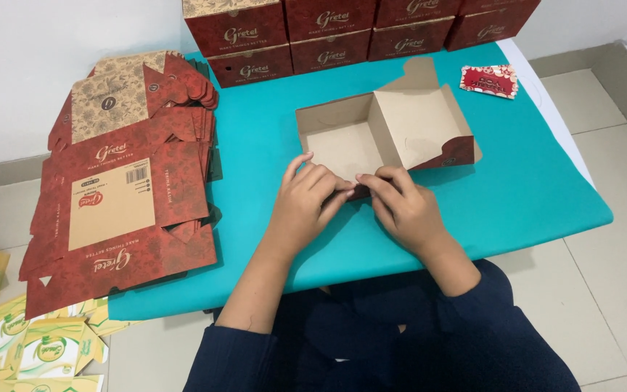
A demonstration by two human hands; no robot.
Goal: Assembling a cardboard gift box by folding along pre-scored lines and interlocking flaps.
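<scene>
Nearest the camera: dark blue sleeves [473, 319] and lap at bottom edge. On the floor at lower left, yellow-green flat cartons [30, 348] lie in a loose heap. Both forearms reach fwd over the near edge of the teal mat [531, 189]. Left hand [308, 194] and right hand [400, 203] meet at the near wall of a half-folded red carton [393, 131], w/ fingertips touching each other at approx the middle of that wall. Left fingers curled, pinching down on the wall's edge; right fingers bent and pressed on the same flap, thumb tucked under, so can't tell how tight the grip is. The carton sits mid-mat, open side up, plain brown inside, a divider panel standing across it, red printed flap showing at its right corner. To the left, a tall stack of flat red carton blanks [125, 181] overhangs the mat's left side. Farther back right, a small red card [489, 80] lies on the mat. At the far edge, against the wall, a row of finished red boxes [328, 33], stacked two high.
</scene>
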